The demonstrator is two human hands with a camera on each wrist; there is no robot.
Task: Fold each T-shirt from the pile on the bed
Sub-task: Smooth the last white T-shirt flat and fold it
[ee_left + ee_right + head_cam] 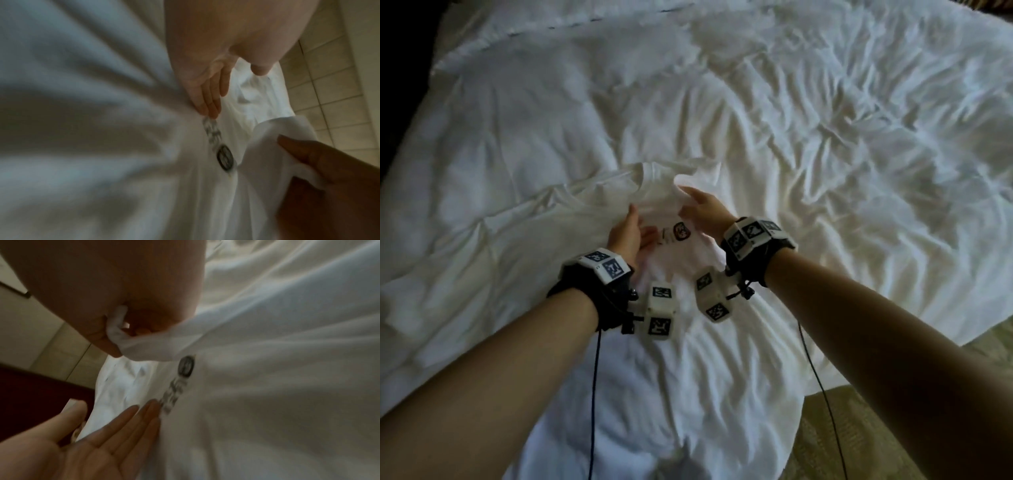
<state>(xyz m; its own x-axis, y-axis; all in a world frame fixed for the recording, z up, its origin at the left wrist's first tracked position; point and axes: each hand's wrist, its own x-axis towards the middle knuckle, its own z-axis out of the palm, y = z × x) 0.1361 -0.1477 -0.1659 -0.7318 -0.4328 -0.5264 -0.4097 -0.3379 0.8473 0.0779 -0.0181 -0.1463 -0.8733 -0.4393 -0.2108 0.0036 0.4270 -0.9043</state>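
Spreading across the rumpled white bed, a white T-shirt lies face up at the near edge, collar away from the person. Soft, light and limp, it probably handles best taken by seams or folded edges. The left hand presses flat beside the chest print; the right hand pinches a fold just above it.

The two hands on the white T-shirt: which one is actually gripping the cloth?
The right hand pinches a fold of the white cotton T-shirt near its printed logo. The left hand only lies flat with straight fingers.
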